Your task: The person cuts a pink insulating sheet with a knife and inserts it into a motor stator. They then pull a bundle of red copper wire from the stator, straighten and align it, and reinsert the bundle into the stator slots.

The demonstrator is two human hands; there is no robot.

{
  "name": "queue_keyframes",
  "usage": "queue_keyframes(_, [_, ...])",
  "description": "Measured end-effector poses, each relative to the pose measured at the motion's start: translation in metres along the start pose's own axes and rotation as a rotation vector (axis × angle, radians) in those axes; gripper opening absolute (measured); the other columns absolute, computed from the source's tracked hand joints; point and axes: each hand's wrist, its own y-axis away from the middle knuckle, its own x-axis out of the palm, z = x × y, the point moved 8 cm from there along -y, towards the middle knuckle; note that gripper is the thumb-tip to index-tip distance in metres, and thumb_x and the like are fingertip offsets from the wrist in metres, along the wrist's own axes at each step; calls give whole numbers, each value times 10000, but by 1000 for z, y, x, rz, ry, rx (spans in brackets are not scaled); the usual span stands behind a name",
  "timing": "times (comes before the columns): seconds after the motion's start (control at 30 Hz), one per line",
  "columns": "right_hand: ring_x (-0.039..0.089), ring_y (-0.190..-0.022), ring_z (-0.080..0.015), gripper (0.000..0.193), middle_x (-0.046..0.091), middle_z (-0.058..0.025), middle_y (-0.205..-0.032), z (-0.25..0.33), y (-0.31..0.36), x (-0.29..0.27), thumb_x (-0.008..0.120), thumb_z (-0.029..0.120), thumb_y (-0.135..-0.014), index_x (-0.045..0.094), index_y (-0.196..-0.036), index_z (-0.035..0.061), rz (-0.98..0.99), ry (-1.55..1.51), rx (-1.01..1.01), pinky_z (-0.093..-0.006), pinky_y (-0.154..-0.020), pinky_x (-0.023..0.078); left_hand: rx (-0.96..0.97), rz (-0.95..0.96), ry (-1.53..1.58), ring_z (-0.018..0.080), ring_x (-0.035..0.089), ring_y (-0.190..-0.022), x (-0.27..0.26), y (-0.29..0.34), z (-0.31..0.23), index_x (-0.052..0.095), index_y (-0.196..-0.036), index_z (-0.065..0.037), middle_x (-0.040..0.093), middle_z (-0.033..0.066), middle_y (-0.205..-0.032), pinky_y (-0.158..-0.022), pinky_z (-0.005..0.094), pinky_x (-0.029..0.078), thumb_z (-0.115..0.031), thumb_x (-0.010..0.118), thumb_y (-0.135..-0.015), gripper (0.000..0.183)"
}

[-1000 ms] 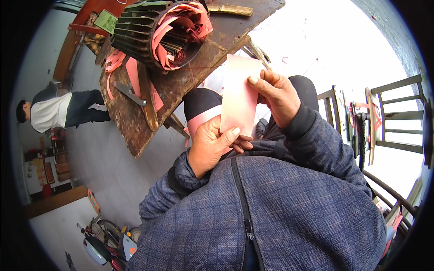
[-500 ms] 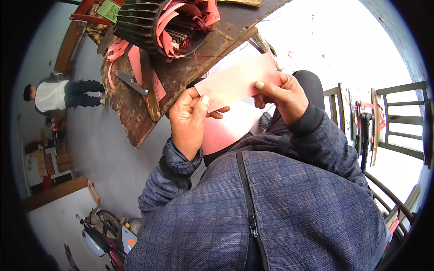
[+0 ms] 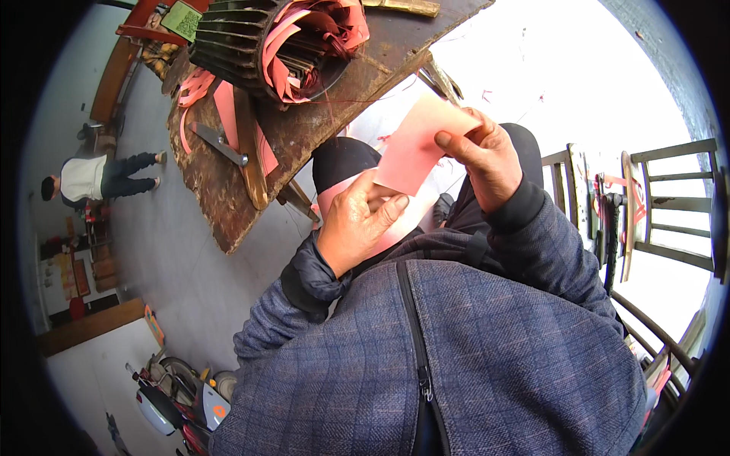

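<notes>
A sheet of pink paper [image 3: 417,150] is held up slantwise in front of me, bent near its top. My right hand [image 3: 487,166] pinches its right side, the thumb in front and the fingers behind. My left hand [image 3: 357,228] is closed at the lower edge, its thumb beside the lower corner; its fingertips are partly hidden. More pink paper [image 3: 328,199] lies over my lap below the hands. On the worn wooden table [image 3: 220,216] at the left rest scissors or a blade [image 3: 217,142], a wooden bar [image 3: 249,152] and pink strips [image 3: 198,85].
A dark ribbed basket [image 3: 232,42] with pink paper strips [image 3: 283,72] lies on its side on the table. Wooden chairs [image 3: 677,203] stand at the right. Far left, a person [image 3: 84,178] stands; a motorbike [image 3: 179,391] is at the lower left.
The sheet has swung from nearly level to a steep slant and bent. My left hand has moved down and right, away from the table edge. The distant person's legs have shifted.
</notes>
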Motion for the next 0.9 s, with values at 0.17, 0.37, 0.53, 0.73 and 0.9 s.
queue_keyframes(0.17, [721,-930,-162,138,742,-97,-990,19,2,30,708,5,-958,701,-1096,-4,316,782,-184,-312,-820,571,324,-405,-474,357,641,-1253,-31,8,-48,371,-1548,4,606,244,-1387,-964,420,561,-444,842,-885,929])
queue_keyframes(0.37, [705,-856,-368,141,693,-149,-925,34,3,67,729,75,-888,714,-1024,38,477,1177,-447,-428,-750,578,584,-432,-868,385,691,-1143,-24,23,-103,605,-1327,20,678,213,-1266,-916,439,574,-229,875,-833,615])
queue_keyframes(0.53, [677,-833,-336,135,659,-126,-885,36,9,87,758,114,-861,721,-981,64,556,1252,-543,-439,-736,558,506,-312,-834,319,736,-756,-13,18,-95,677,-1038,-7,732,149,-873,-659,385,580,-61,733,-943,123])
queue_keyframes(0.73, [664,-941,-323,443,659,-131,-1049,38,9,95,824,174,-814,682,-1210,33,542,1422,-656,-421,-837,537,239,-262,-437,217,729,-748,-34,15,-65,688,-1200,19,748,135,-939,-663,337,568,-17,630,-1006,206])
queue_keyframes(0.9, [627,-1075,-313,850,632,-169,-1234,41,22,108,844,351,-756,520,-1450,-18,678,1505,-792,-434,-970,480,92,-145,-141,139,733,-821,-46,13,-52,646,-1325,52,751,96,-1047,-660,263,569,-19,501,-1060,310])
